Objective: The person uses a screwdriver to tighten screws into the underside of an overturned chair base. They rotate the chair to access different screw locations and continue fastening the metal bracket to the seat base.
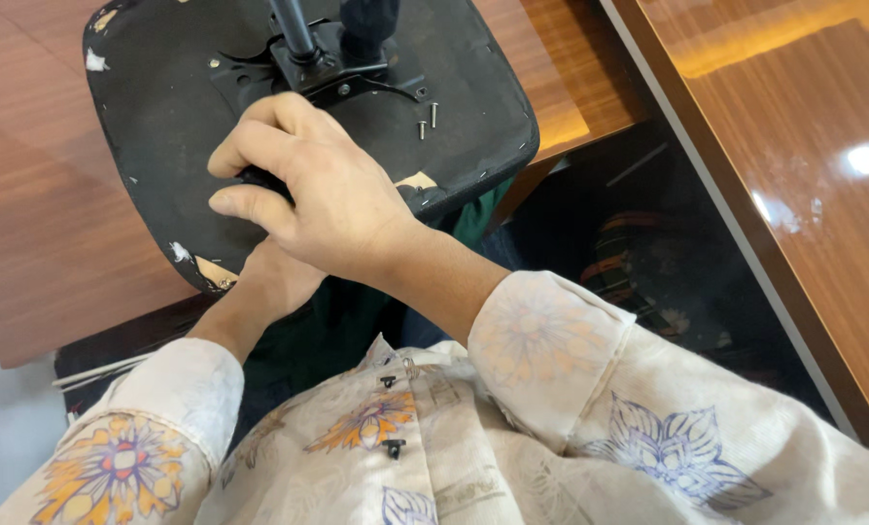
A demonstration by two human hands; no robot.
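Observation:
An upturned black chair seat (172, 107) lies on a brown wooden table (46, 214), its underside up. A black metal bracket with a post (308, 53) sits at the seat's middle. My right hand (308, 185) rests on the seat's near part, fingers curled around a small dark object that is mostly hidden. My left hand (274, 277) is below it at the seat's near edge, mostly covered by the right hand. Two loose screws (427, 119) lie on the seat to the right of the bracket.
A second glossy wooden surface (804, 175) runs along the right side. Between the two tables is a dark gap with a patterned item (648, 272) below. The seat's fabric is torn at its edges.

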